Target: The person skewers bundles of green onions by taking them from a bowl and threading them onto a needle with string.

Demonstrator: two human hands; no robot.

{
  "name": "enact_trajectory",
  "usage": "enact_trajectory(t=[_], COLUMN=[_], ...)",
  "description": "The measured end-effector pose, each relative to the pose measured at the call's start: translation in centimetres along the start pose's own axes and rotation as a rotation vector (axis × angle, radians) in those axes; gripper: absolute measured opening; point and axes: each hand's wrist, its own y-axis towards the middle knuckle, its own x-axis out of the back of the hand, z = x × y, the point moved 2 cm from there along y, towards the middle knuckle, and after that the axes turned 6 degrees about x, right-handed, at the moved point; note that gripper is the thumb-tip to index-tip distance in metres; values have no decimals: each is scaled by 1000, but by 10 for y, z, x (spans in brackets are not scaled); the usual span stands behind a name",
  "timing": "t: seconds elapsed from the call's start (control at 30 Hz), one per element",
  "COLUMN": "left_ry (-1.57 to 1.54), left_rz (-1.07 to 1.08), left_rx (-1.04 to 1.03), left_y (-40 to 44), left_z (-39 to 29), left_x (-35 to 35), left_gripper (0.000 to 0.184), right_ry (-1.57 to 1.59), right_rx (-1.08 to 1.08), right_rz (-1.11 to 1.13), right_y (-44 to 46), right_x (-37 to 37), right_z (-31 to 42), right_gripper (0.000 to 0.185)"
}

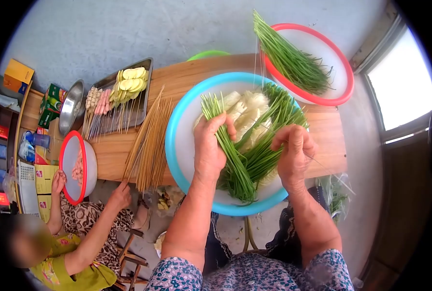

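Over a large blue-rimmed basin [171,140], my left hand [211,145] is closed round a bundle of green chives [235,165]. To its right, my right hand [295,153] is raised above the basin's right side with its fingers pinched together. A thin strand or stick seems to extend from it, too fine to identify. Pale leafy vegetables [247,114] and more long green chives [286,109] lie in the basin, partly behind my hands.
A red-rimmed basin [344,72] with chives stands at the back right. Left of the blue basin lie bamboo sticks [150,140] and a metal tray [149,72] of skewers. Another person [87,242] sits at lower left, touching the sticks and a smaller red-rimmed basin [91,169].
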Motion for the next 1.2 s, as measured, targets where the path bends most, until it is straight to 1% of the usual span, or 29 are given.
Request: enact_trajectory(t=[0.03, 0.07, 0.13, 0.17, 0.23, 0.27, 0.37, 0.43, 0.47, 0.53, 0.57, 0.63, 0.77, 0.83, 0.97, 1.07, 1.2], left_ry=[-13, -13, -70, -69, -134, -133, -126, -133, -133, -140, -139, -180, -266, -249, -236, -228, -211], left_rz=[86, 86, 13, 13, 58, 59, 12, 1, 0, 33, 34, 75, 94, 98, 83, 63, 50], left_rx=[-18, -18, -6, -5, 82, 84, 118, 140, 140, 164, 164, 220, 242, 255, 245, 248, 237], left_y=[3, 6, 8, 7, 6, 5, 4, 4, 4, 3, 3, 2, 3, 2, 1, 0, -1], left_z=[2, 4, 5, 6, 7, 6, 8, 9, 9, 10, 11, 13, 14, 14, 13, 13, 14], left_x=[4, 6, 6, 6, 3, 1, -3, -4, -3, -3, -3, -3, -2, -3, -3, -4, -5], left_gripper=[18, 18, 16, 16, 14, 14, 15, 16, 16, 16, 16, 18, 20, 25, 25, 26, 27], right_ry=[-5, -5, -19, -20, -12, -12, -15, -101, -101, 5, 5, 27, -13, -5, 14, -23, 24], right_rx=[-32, -32, -13, -13, -3, -4, -7, 18, 17, -95, -95, -220, -140, -118, -125, -112, -104], right_rz=[-28, -29, -32, -33, 10, 8, 35, 73, 73, 78, 77, 162, 231, 163, 148, 176, 135], right_y=[1, 1, 1, 1, 1, 1, 3, 5, 5, 4, 5, 5, 3, 3, 2, 2, 2], right_x=[1, 2, 2, 2, 0, 0, -2, -3, -3, -5, -8, -16, -13, -14, -15, -16, -17], right_z=[1, 2, 4, 5, 6, 7, 6, 6, 6, 2, 4, 5, 3, 5, 2, 4, 4], right_gripper=[43, 43, 43, 43, 42, 42, 39, 45, 45, 34, 34, 34, 38, 39, 41, 41, 37])
